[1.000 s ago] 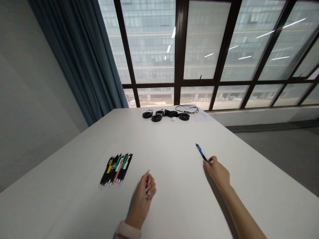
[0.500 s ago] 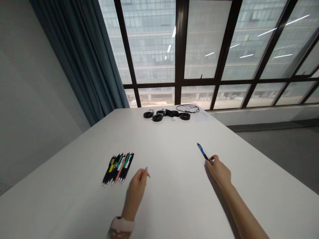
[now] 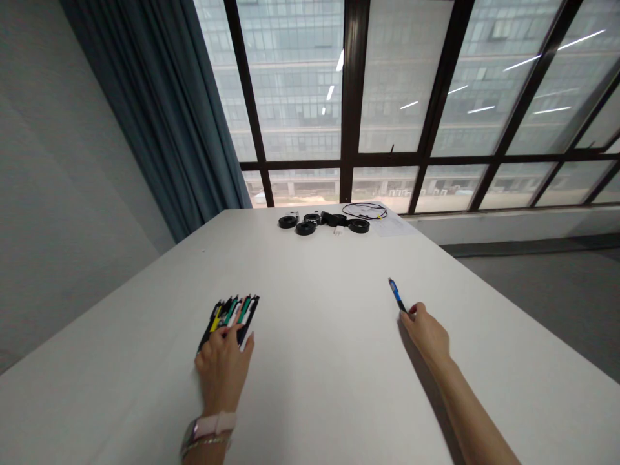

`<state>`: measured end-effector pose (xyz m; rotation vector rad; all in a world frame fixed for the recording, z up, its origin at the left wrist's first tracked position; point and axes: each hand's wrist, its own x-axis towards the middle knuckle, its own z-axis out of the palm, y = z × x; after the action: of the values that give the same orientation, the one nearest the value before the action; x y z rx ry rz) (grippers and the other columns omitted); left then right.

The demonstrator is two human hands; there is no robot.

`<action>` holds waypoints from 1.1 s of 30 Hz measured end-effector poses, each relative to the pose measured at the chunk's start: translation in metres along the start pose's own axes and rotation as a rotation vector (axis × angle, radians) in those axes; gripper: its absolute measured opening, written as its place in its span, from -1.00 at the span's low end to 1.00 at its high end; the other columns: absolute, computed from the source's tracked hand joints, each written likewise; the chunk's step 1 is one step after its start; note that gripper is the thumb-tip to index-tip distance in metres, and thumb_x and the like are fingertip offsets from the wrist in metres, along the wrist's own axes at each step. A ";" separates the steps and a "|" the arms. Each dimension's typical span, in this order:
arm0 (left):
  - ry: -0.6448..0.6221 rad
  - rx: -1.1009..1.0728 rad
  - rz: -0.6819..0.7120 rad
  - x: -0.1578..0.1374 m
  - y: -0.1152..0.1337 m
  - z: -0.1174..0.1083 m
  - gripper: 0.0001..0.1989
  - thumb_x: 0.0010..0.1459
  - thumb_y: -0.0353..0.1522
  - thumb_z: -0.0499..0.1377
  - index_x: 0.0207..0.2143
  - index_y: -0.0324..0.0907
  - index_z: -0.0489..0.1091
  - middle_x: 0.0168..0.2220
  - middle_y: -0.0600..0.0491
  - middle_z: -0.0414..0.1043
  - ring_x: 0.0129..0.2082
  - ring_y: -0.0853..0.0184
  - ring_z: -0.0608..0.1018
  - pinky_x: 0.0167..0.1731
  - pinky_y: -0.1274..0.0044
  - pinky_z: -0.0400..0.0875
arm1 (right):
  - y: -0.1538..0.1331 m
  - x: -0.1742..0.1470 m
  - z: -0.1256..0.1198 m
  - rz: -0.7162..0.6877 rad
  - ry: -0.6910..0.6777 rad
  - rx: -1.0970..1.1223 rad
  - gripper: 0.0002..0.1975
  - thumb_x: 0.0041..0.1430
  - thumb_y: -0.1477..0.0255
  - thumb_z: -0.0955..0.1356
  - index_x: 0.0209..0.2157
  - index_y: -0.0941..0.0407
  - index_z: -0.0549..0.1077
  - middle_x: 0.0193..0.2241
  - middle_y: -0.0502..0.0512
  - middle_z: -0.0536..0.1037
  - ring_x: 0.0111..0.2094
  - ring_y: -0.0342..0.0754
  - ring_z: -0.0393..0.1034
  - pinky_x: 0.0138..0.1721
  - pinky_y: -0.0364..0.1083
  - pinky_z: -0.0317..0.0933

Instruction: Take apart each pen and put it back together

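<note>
on the white desk (image 3: 320, 361), a blue-and-black pen (image 3: 395, 294) is pinched in the right hand (image 3: 427, 334), its free end pointed ahead. well to that hand's left, a row of pens (image 3: 241, 310) is partly covered by the left hand (image 3: 220, 368); whether any is gripped cannot be told.

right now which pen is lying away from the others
The blue-and-black pen, held at its near end by the right hand. The other pens are bunched side by side, partly under the left hand.
</note>
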<state>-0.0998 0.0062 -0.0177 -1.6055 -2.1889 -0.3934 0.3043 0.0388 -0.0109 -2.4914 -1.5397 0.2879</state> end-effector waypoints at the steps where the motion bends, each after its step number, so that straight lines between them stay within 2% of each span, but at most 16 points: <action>1: -0.004 0.002 0.000 0.000 -0.001 0.001 -0.65 0.33 -0.23 -0.01 -0.02 -0.18 0.45 -0.08 -0.13 0.41 -0.13 0.10 0.45 -0.17 0.36 0.24 | 0.000 0.000 0.000 0.000 -0.001 0.003 -0.71 0.37 0.26 0.16 -0.07 0.14 0.35 -0.30 0.24 0.62 -0.25 0.14 0.56 -0.37 -0.06 0.21; 9: -0.019 0.004 -0.037 0.002 -0.003 0.003 -0.66 0.34 -0.22 -0.03 -0.05 -0.20 0.43 -0.14 -0.13 0.43 -0.15 0.09 0.47 -0.23 0.39 0.23 | -0.002 -0.001 -0.002 0.011 -0.006 0.023 -0.67 0.37 0.22 0.17 -0.06 0.17 0.32 -0.31 0.26 0.62 -0.25 0.17 0.56 -0.36 -0.04 0.24; 21: -0.048 0.002 0.005 0.007 -0.003 0.003 -0.69 0.33 -0.22 -0.01 -0.10 -0.20 0.42 -0.18 -0.10 0.45 -0.19 0.10 0.48 -0.23 0.39 0.23 | -0.006 -0.004 -0.003 0.002 0.074 -0.015 -0.63 0.40 0.19 0.11 0.01 0.13 0.29 -0.38 0.17 0.61 -0.27 0.14 0.58 -0.38 -0.05 0.22; 28: -0.038 0.008 0.091 0.006 0.001 0.004 -0.71 0.35 -0.29 -0.04 -0.11 -0.17 0.44 -0.18 -0.08 0.49 -0.19 0.11 0.47 -0.25 0.39 0.20 | -0.010 -0.009 -0.006 -0.030 0.102 0.038 -0.65 0.40 0.22 0.11 0.04 0.11 0.29 -0.39 0.10 0.60 -0.29 0.09 0.58 -0.41 -0.08 0.18; 33: -0.047 -0.085 0.107 0.007 0.003 0.009 -0.74 0.33 -0.28 0.00 -0.08 -0.20 0.40 -0.14 -0.08 0.52 -0.20 0.14 0.50 -0.25 0.42 0.25 | -0.012 -0.010 -0.007 -0.044 0.104 0.062 -0.65 0.41 0.22 0.11 0.03 0.10 0.29 -0.36 0.10 0.62 -0.30 0.08 0.57 -0.42 -0.08 0.16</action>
<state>-0.1003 0.0168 -0.0224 -1.7861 -2.1345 -0.4267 0.2914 0.0341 -0.0005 -2.3824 -1.5187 0.1923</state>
